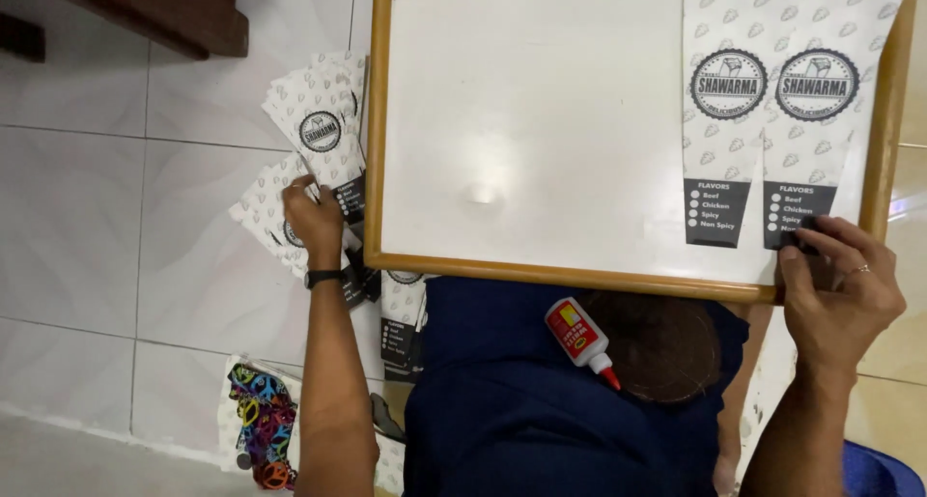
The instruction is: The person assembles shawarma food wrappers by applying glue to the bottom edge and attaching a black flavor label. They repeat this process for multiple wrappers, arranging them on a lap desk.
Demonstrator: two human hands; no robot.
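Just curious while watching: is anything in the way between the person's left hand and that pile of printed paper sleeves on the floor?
Nothing visible is. The left hand already rests on the stack of printed paper sleeves beside the wooden-framed white board. The right hand likewise touches the lower end of a flat printed sleeve lying on the board.

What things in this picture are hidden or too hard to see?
Head view:
- Paper sleeve bottom corner: covered by the right hand.
- Stack of printed sleeves: lower sheets hidden under the left hand and the board's wooden frame.
- Glue bottle: how full, can't tell.
- Colourful item: cut off by the bottom edge; its kind is unclear.
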